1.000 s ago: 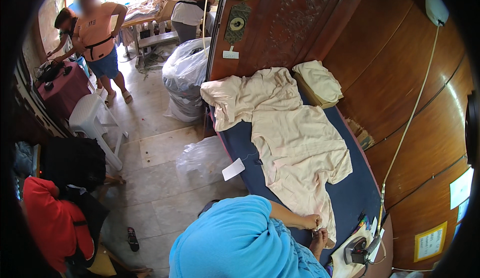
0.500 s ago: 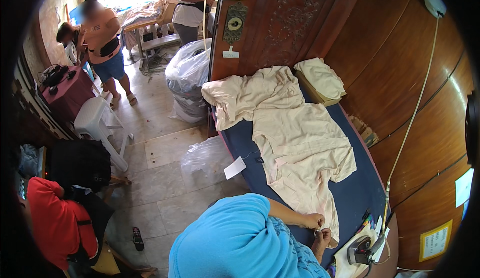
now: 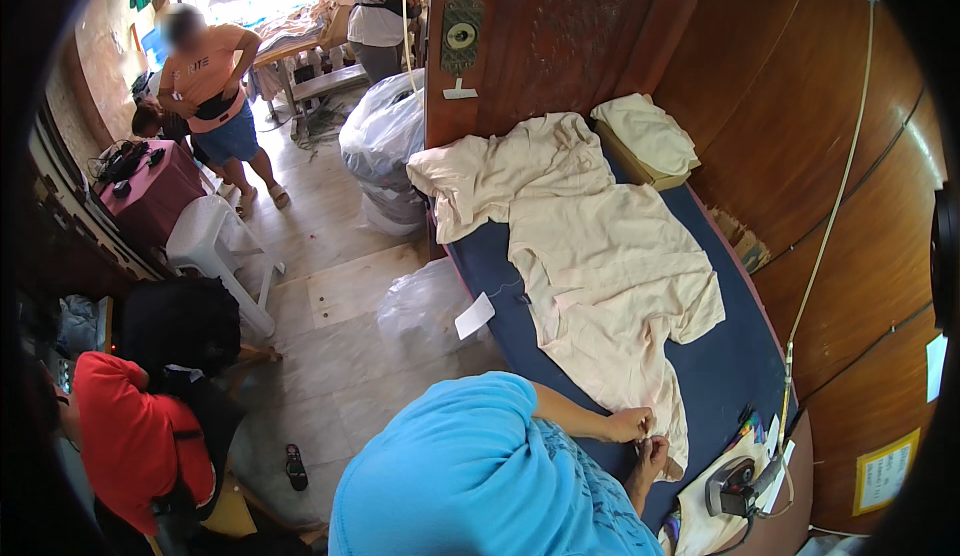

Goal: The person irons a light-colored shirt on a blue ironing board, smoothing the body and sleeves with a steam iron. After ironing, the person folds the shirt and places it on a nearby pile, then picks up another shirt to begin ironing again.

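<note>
A cream shirt lies spread and wrinkled along the dark blue padded board, its narrow end toward me. My left hand reaches in from a blue sleeve, and its fingers are pinched at the shirt's near edge. Just below it, my right hand is closed at the same spot, with its fingertips almost touching the left ones. The small bit of cloth between the fingers is mostly hidden. An iron with a cord rests on a pale cloth near my right hand.
A box with cream cloth stands by the carved wooden door. Left of the board are clear plastic bags, a white stool and a person in red. Other people stand farther back. A hose hangs at right.
The whole view has shifted slightly. My fingertips have drawn closer together at the shirt's edge. In the background, the person in the orange shirt has turned and moved their arms.
</note>
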Demonstrator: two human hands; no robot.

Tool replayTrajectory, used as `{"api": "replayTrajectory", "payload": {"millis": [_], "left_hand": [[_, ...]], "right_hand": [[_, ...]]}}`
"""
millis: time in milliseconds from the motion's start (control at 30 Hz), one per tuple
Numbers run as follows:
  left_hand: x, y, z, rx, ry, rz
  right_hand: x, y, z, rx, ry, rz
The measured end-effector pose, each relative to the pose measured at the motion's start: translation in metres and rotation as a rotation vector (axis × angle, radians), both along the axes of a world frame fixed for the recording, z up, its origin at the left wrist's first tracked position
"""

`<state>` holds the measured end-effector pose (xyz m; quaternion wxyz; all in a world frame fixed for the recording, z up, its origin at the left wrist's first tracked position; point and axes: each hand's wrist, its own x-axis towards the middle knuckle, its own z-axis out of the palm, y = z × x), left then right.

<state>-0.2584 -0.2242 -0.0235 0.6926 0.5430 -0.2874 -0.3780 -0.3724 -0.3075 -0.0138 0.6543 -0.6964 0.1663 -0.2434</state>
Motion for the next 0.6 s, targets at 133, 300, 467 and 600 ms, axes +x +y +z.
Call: {"api": "replayTrajectory", "payload": {"millis": [133, 300, 467, 600], "left_hand": [[0.001, 0.001, -0.011, -0.039, -0.052, 0.022], [-0.002, 0.022, 0.025, 0.093, -0.479, -0.013], [-0.009, 0.025, 0.023, 0.069, -0.605, 0.079], [-0.006, 0.025, 0.029, 0.109, -0.626, 0.028]], "right_hand": [[0.002, 0.003, 0.000, -0.081, 0.016, 0.022], [0.002, 0.005, 0.001, 0.025, 0.027, 0.028], [0.004, 0.004, 0.003, 0.006, 0.042, 0.036], [0.004, -0.004, -0.004, 0.000, 0.046, 0.016]]}}
